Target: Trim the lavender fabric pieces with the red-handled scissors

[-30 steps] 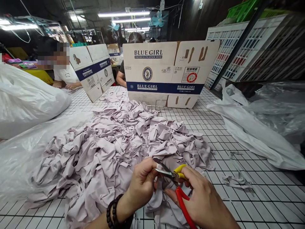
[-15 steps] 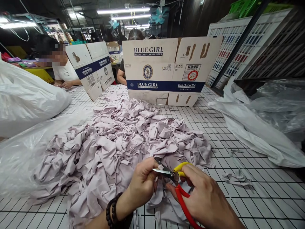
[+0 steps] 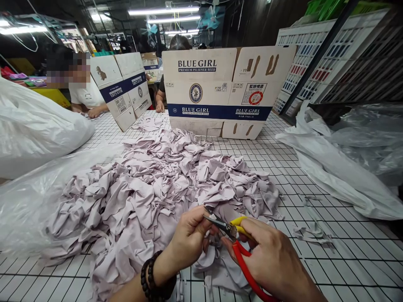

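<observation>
My right hand is closed around scissors with one yellow and one red handle. Their blades point left, nearly closed, at the fingertips of my left hand. The left fingers are pinched on a small piece of pale lilac fabric beside the blades; most of that piece is hidden. A dark bead bracelet circles my left wrist. Beyond and beneath both hands spreads a large heap of pale lilac fabric pieces.
Cardboard sheets stand upright behind the heap. White plastic bags lie left, and another right. Fabric scraps lie on the grid-patterned table. People sit beyond; crates are stacked at back right.
The scissor blades have closed from a wider gap, near my left fingertips. Behind the cardboard, a person's hand has come down to the table.
</observation>
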### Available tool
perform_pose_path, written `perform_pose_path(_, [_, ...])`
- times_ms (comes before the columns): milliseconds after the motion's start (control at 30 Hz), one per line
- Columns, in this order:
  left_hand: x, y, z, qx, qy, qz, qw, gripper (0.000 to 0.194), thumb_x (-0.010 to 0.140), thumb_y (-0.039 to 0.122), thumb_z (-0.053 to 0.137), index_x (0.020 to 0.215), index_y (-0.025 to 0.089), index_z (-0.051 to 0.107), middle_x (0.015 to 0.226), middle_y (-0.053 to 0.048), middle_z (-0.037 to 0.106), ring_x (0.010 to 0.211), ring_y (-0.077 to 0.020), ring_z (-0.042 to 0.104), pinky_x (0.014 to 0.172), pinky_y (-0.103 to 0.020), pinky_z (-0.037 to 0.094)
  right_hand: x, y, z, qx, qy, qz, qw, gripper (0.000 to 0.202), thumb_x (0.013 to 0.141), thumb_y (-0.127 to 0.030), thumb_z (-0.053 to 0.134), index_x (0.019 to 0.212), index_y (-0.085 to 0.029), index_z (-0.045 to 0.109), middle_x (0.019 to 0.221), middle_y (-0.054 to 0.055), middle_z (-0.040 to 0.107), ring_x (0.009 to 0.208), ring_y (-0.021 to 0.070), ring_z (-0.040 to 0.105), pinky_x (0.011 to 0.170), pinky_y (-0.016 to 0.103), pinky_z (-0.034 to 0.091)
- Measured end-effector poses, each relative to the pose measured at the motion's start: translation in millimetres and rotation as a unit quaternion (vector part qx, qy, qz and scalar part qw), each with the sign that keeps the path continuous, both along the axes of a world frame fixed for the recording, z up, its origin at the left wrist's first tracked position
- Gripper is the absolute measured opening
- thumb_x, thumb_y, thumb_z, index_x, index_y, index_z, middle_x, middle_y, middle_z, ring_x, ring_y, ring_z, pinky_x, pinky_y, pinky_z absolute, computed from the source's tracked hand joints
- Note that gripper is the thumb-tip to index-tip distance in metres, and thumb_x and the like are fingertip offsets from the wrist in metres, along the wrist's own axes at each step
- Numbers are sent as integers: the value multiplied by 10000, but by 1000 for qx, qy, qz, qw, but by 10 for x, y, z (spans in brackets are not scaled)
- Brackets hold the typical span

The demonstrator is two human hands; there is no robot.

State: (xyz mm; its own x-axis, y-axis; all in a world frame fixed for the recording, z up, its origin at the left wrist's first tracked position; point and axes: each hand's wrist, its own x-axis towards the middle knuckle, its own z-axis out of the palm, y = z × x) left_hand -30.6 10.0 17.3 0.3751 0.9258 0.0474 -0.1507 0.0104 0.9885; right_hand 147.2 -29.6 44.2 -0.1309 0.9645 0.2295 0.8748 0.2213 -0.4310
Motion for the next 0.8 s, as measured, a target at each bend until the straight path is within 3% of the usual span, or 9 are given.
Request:
perform_pose_path(500, [-14,6,57,-63,-43,-33,997,484,829,571,593,642,128,537,707,12,498,341,-11,434,313,-158,331,0,40,-38,41,36,30,998,357,773,-371,633,535,-220,413,482,-39,464,427,99,398,426,228,285])
perform_pose_path(667, [-34,32,49,-65,-41,-39,996,477,828,568,596,646,132,528,667,21,488,333,-14,420,311,-159,332,192,138,-111,-102,147,20,984,420,774,-406,654,514,-213,386,482,-41,434,450,105,392,428,227,287])
perform_pose_path(733, [-46,44,33,-60,-49,-45,996,462,840,549,593,653,131,527,664,21,495,332,-12,419,313,-154,340,328,231,-185,-170,224,-8,960,362,789,-441,646,587,-216,447,529,-45,464,475,112,421,442,222,328])
perform_pose_path(800, [-61,54,13,-58,-67,-48,995,445,849,525,596,658,129,529,656,26,495,325,-7,408,313,-150,350,417,346,-292,-187,254,-46,948,280,752,-451,687,752,-215,537,600,-44,518,524,131,484,495,238,396])
